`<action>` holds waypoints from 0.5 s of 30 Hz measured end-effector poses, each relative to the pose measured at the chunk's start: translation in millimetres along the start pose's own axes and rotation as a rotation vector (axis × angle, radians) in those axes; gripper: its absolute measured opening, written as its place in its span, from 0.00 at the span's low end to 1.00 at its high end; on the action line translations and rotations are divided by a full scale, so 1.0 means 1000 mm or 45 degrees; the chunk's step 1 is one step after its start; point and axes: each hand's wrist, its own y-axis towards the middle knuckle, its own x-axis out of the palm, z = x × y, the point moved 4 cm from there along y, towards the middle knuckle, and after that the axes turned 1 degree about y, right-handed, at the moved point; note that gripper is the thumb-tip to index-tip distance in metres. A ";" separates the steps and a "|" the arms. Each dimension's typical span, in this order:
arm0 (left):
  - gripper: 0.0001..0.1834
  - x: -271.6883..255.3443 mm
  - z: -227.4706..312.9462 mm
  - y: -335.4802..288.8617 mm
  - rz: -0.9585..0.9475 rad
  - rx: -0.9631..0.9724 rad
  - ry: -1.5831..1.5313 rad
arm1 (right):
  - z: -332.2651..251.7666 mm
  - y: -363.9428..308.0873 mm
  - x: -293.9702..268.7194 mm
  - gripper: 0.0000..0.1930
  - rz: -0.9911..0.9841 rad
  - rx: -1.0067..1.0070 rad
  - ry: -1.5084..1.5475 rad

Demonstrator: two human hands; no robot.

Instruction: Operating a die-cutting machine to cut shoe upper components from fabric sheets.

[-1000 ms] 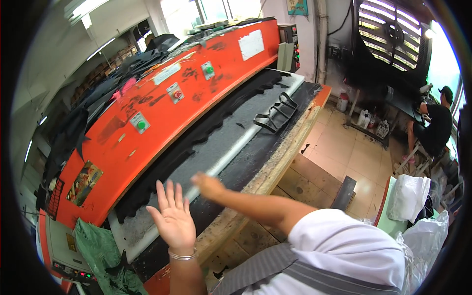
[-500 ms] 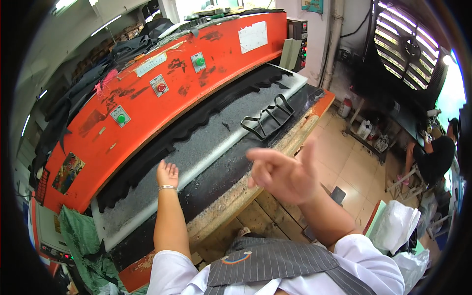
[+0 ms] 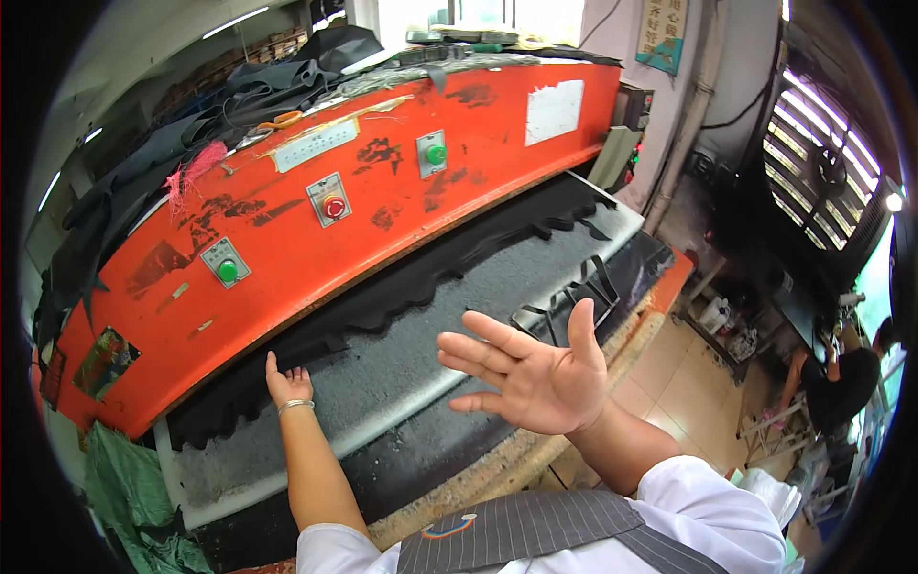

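My right hand is raised in the air with fingers spread and palm showing, holding nothing. Behind its fingertips, near the right end of the board, rests a black metal cutting die, partly hidden by the hand. My left hand, with a bangle at the wrist, reaches over the left part of the worn white board. Its fingers are apart and slightly bent, and nothing is in them. Just beyond them lies black sheet material with a wavy cut edge; whether the hand touches it, I cannot tell.
A wide red press beam spans the far side, bearing green buttons and a red one. Dark sheets are heaped on top. Green sacking hangs at the left. Another person sits at the far right.
My left hand has moved left and farther in, toward the black sheet. My right hand has gone from partly curled to spread fingers. The whole view has shifted.
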 end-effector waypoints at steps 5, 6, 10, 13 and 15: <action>0.32 0.028 -0.022 0.012 -0.140 0.010 0.067 | -0.011 0.026 -0.024 0.56 -0.251 0.034 -0.072; 0.32 0.033 -0.025 0.012 -0.057 0.024 0.091 | -0.013 0.021 -0.011 0.56 -0.417 0.034 -0.210; 0.23 0.008 -0.006 0.043 0.143 0.237 0.115 | -0.022 0.029 0.064 0.51 -0.750 -0.245 -0.373; 0.22 0.006 -0.016 0.036 0.231 0.280 0.174 | -0.029 0.030 0.081 0.45 -0.799 -0.426 -0.288; 0.22 0.004 -0.023 0.019 0.272 0.309 0.200 | -0.033 0.020 0.083 0.46 -0.884 -0.389 -0.254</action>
